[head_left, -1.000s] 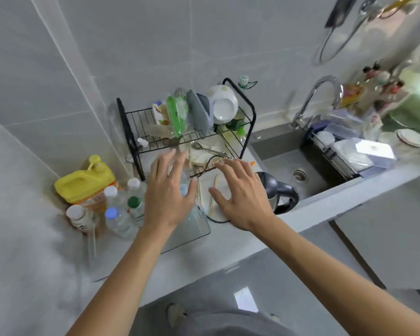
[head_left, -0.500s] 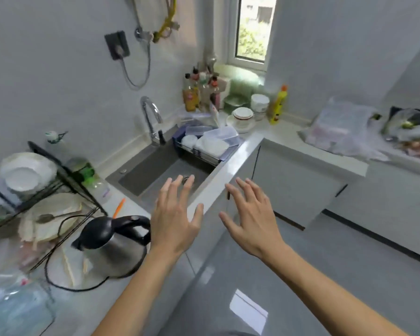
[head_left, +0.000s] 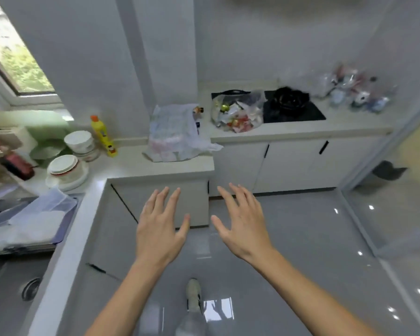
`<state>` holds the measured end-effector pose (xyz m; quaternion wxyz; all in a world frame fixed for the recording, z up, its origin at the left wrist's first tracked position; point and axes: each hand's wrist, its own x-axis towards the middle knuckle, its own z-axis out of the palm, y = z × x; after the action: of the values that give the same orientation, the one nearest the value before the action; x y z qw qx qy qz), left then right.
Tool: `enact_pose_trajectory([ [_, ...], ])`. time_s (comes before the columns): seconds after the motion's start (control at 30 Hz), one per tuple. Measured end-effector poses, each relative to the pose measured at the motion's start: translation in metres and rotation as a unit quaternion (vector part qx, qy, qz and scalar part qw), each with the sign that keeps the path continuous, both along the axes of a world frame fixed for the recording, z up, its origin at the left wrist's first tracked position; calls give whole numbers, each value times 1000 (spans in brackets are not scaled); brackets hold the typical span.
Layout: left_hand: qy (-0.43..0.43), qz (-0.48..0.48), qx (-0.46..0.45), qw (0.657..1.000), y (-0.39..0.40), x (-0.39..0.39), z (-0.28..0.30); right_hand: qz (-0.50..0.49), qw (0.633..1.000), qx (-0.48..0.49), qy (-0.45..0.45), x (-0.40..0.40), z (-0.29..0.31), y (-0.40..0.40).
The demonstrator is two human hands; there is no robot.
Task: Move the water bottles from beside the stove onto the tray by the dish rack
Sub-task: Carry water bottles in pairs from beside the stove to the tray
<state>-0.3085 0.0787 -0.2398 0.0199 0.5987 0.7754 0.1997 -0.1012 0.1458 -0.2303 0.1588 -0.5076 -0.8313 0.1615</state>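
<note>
My left hand (head_left: 159,229) and my right hand (head_left: 243,224) are held out in front of me over the grey floor, fingers spread, holding nothing. The black stove (head_left: 292,106) lies on the far counter at the upper right. To its right, a blurred cluster of water bottles (head_left: 357,90) stands on the counter near the wall. The tray and the dish rack are out of view.
A clear bag of rubbish (head_left: 237,110) sits left of the stove, and a white plastic bag (head_left: 177,133) on the corner counter. Bowls (head_left: 66,166) and a yellow bottle (head_left: 103,135) stand at the left near the sink (head_left: 17,284). White cabinets (head_left: 296,163) run below the counter.
The view has swung right, from the dish rack and tray, past the kettle and sink, to the stove counter. Both hands stay spread and hold nothing.
</note>
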Motion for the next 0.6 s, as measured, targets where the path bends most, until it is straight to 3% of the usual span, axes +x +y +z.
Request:
enact_pose_trajectory([
  [0.37, -5, -207, -4, 978, 292, 66, 11, -212, 977, 18, -25, 84, 10, 199],
  [0.6, -2, -319, 3, 948, 424, 156, 18, -311, 950, 31, -13, 162, 14, 285],
])
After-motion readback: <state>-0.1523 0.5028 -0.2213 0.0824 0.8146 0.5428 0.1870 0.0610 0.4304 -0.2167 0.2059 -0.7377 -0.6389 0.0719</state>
